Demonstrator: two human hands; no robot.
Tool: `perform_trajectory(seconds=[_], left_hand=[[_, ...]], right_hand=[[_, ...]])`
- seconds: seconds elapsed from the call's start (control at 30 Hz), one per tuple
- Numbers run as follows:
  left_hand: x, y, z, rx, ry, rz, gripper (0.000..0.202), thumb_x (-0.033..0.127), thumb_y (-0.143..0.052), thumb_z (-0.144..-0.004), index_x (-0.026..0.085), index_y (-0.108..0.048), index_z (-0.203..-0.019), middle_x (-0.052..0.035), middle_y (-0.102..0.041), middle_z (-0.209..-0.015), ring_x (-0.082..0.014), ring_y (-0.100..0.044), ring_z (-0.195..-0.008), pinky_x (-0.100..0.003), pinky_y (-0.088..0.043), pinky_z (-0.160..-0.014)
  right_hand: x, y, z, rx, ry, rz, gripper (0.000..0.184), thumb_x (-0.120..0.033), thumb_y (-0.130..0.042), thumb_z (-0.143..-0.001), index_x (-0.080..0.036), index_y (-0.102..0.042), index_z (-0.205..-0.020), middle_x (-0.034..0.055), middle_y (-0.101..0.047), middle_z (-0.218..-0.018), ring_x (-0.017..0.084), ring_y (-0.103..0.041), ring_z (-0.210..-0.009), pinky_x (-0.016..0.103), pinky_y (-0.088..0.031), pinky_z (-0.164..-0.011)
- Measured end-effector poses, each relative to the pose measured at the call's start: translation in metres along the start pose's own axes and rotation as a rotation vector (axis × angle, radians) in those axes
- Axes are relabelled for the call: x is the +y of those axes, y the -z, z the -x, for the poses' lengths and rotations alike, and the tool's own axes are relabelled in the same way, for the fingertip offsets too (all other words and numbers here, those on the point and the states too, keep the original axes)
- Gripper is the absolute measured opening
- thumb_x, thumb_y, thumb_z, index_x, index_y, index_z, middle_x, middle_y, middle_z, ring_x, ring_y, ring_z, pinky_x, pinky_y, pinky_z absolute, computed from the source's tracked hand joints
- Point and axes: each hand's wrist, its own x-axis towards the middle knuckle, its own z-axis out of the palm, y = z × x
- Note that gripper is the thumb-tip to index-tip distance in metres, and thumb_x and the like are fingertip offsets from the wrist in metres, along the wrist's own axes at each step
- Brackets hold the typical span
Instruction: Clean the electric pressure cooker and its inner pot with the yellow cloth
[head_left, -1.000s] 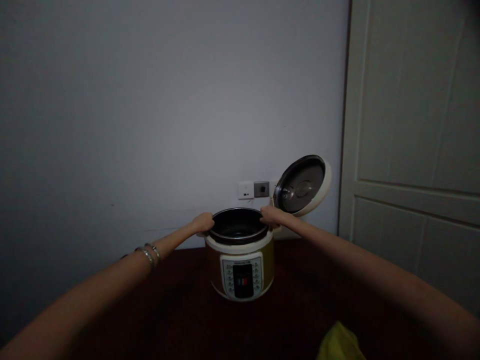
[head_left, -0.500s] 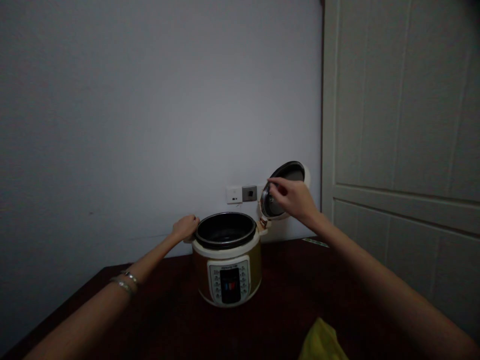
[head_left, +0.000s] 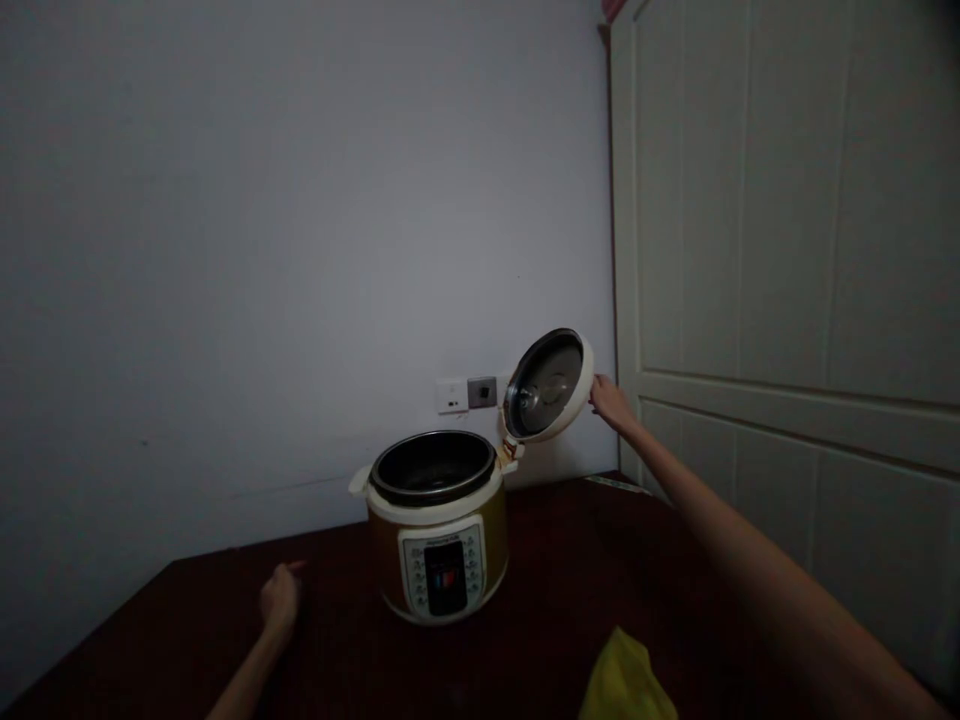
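An electric pressure cooker [head_left: 446,565] with a white and gold body stands on the dark table, its front panel of buttons facing me. Its dark inner pot [head_left: 435,468] sits inside, and what lies at the bottom is too dim to tell. The hinged lid [head_left: 553,388] is tilted up on the right, its metal underside towards the pot. Against the lid's outer side is my right hand [head_left: 610,402], with the fingers closed at it and partly hidden behind its rim. My left hand [head_left: 280,594] hovers over the table left of the cooker, fingers curled, apart from everything.
A yellow cloth-like thing [head_left: 627,680] lies at the front edge of the view. On the wall behind are a socket [head_left: 452,396] and a grey switch plate [head_left: 482,392]. A pale panelled door [head_left: 750,430] closes off the right side. A thin patterned strip [head_left: 616,484] rests at the table's back.
My left hand has let go of the cooker's left handle and come down towards me. My right hand has moved from before the lid's underside to its outer side. The view has turned slightly right.
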Motion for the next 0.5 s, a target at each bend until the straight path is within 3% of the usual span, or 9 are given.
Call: perform_trajectory(seconds=[0.07,0.17,0.33,0.5], left_hand=[[-0.014,-0.002,-0.005,-0.098,0.042,-0.015,0.044,0.034,-0.026,-0.072,0.016,-0.065,-0.067,-0.0047,-0.053,-0.048,-0.0232,-0.055,-0.05,-0.034,-0.044,-0.053],[-0.029,-0.005,-0.009,-0.177,-0.009,0.0,0.046,0.039,-0.025,-0.074,0.016,-0.064,-0.075,-0.0032,-0.052,-0.051,-0.0243,-0.057,-0.054,-0.034,-0.044,-0.055],[-0.038,-0.008,-0.007,-0.196,-0.033,-0.003,0.049,0.043,-0.023,-0.075,0.015,-0.063,-0.079,-0.001,-0.048,-0.05,-0.0237,-0.054,-0.053,-0.034,-0.043,-0.054],[-0.038,-0.009,-0.006,-0.183,-0.065,0.002,0.046,0.042,-0.024,-0.077,0.017,-0.062,-0.075,-0.0003,-0.046,-0.05,-0.024,-0.055,-0.054,-0.035,-0.044,-0.056]], right_hand=[[0.01,-0.016,0.003,-0.081,-0.049,-0.064,0.035,-0.045,-0.041,-0.078,-0.019,-0.057,-0.093,0.0072,-0.064,-0.086,0.015,-0.058,-0.065,0.031,-0.05,-0.061],[0.019,-0.029,0.005,-0.153,-0.078,-0.168,0.037,-0.048,-0.039,-0.077,-0.021,-0.055,-0.096,0.0048,-0.066,-0.084,0.015,-0.059,-0.064,0.032,-0.051,-0.059],[0.03,-0.04,-0.002,-0.147,-0.074,-0.279,0.037,-0.048,-0.041,-0.074,-0.021,-0.057,-0.093,0.0043,-0.066,-0.075,0.017,-0.058,-0.061,0.036,-0.052,-0.058],[0.034,-0.058,-0.009,-0.11,0.019,-0.351,0.038,-0.05,-0.044,-0.072,-0.019,-0.06,-0.088,0.0059,-0.066,-0.07,0.02,-0.059,-0.066,0.036,-0.051,-0.06]])
